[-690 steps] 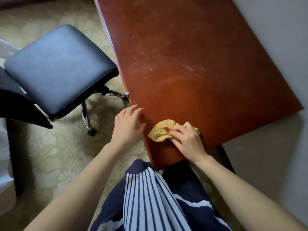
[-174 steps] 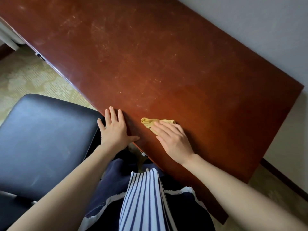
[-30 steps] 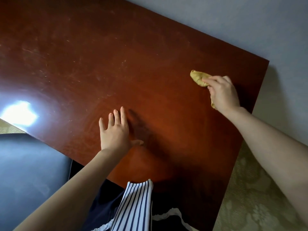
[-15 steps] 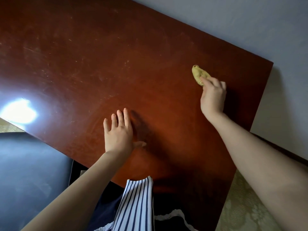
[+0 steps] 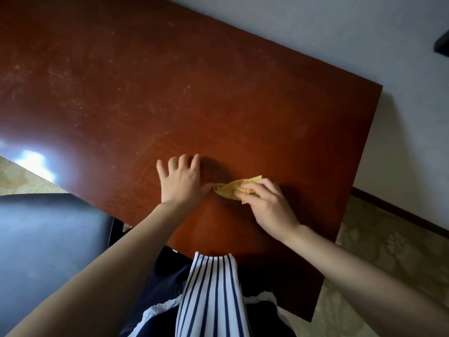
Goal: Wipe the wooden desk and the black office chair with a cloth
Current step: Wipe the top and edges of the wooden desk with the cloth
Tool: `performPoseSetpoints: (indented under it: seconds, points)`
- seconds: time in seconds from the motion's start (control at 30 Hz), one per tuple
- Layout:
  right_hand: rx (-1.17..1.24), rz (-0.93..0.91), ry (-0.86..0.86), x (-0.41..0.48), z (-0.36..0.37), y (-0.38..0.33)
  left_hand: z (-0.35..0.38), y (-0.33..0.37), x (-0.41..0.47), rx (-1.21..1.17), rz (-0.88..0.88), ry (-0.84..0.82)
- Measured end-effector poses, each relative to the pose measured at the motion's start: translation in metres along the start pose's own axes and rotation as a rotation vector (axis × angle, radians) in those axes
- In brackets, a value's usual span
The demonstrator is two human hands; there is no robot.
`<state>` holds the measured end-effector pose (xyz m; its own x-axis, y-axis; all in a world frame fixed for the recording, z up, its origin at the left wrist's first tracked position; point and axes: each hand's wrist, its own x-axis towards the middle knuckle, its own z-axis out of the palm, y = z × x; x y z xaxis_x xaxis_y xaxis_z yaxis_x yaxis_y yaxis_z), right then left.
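Desk (image 5: 218,98) fills most of our view: a reddish-brown wooden top, glossy, marked with fine pale scratches and scuffs toward the upper left, and carrying a bright patch of glare near its left edge. Our right hand (image 5: 264,205) grips a small crumpled yellow cloth (image 5: 230,187), fingers curled over it and pressing it onto the wood close to the near edge. Our left hand (image 5: 179,182) lies flat and released on the top just beside the cloth, fingers spread, its thumb side touching or nearly touching the cloth's left end; we cannot tell which. Both hands sit in the lower middle of the desk, with a broad bare stretch of wood beyond them and to the left. The right end of the desk is near the right hand, and its far edge runs along a pale wall (image 5: 315,32). The near edge slants down from the left to our striped clothing (image 5: 211,295), which touches or overlaps it. The chair (image 5: 48,244), black with a smooth padded seat, stands at the lower left, just beside the near edge and partly under our left forearm. Patterned carpet (image 5: 379,251) shows past the desk's right end and at the far left.
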<state>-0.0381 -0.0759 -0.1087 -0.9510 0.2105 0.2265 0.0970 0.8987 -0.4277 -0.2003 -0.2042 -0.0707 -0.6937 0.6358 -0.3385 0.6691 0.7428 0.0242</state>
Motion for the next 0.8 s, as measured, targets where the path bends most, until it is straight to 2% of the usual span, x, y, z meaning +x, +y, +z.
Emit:
performPoseSetpoints:
  seconds: [0.07, 0.2, 0.33, 0.57, 0.63, 0.7, 0.8]
  points:
    - [0.027, -0.047, -0.033, -0.011, -0.004, -0.006, 0.002, 0.006, -0.01, -0.078, 0.111, 0.069]
    - [0.094, -0.092, -0.06, -0.015, -0.018, -0.006, 0.008, 0.018, -0.024, -0.206, 0.28, -0.031]
    - [0.114, -0.177, -0.064, -0.025, -0.031, -0.015, 0.014, 0.025, -0.038, -0.279, 0.237, -0.058]
    - [0.115, -0.312, -0.151, -0.061, -0.041, -0.031, 0.016, 0.029, -0.058, -0.348, 0.209, 0.056]
    - [0.09, -0.236, -0.054, -0.064, -0.046, -0.03, 0.017, 0.03, -0.062, -0.34, 0.209, 0.087]
    - [0.047, -0.078, 0.053, -0.06, -0.052, -0.024, 0.018, 0.033, -0.064, -0.323, 0.215, 0.083]
    - [-0.001, 0.182, 0.02, -0.05, -0.06, -0.018, 0.017, 0.04, -0.065, -0.325, 0.225, 0.095]
